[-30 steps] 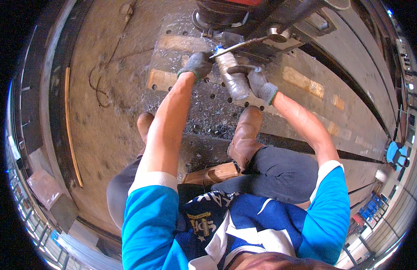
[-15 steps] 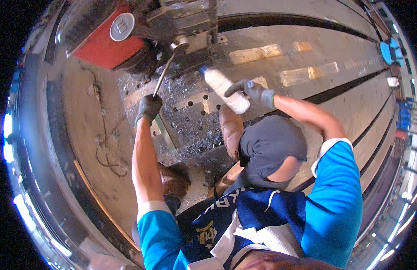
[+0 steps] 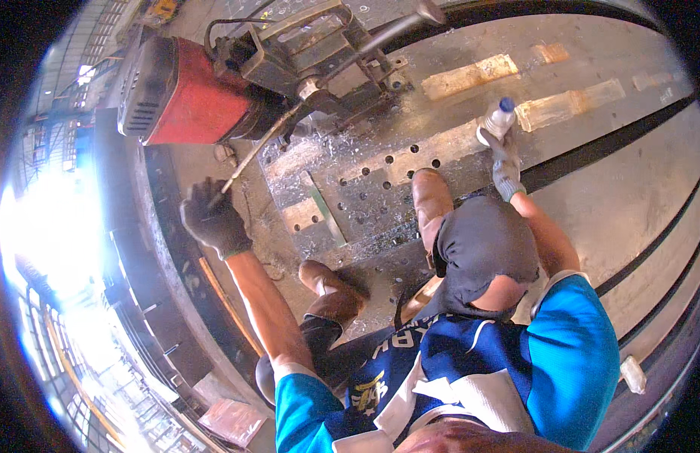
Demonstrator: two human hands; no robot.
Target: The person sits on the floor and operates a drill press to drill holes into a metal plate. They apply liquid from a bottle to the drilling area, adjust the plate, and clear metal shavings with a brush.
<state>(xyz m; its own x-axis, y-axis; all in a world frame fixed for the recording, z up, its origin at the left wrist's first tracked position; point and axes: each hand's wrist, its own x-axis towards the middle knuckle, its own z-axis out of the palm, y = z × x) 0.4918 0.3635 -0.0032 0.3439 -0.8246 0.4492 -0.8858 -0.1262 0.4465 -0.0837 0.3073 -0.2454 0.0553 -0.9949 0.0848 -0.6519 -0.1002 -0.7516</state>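
My left hand (image 3: 216, 217), in a dark glove, is closed around the lower end of a metal lever (image 3: 263, 146). That lever joins the hub of a red and black drilling machine (image 3: 199, 94), whose cutting end is hidden. Away to the right, my gloved right hand (image 3: 505, 164) grips a plastic bottle (image 3: 501, 119) with a blue cap, held roughly upright. Between my hands lies a steel plate (image 3: 403, 155) with several round holes and scattered metal chips.
Another lever (image 3: 388, 34) of the machine sticks out toward the upper right. My brown boots (image 3: 431, 198) stand close to the plate. A thin green-edged strip (image 3: 323, 208) lies on the steel surface, and dark slots (image 3: 569, 155) cross it at right.
The bottle has moved right, away from the drilling machine, and from tilted to nearly upright. My left hand has swung left with the lever's end. The view has shifted too.
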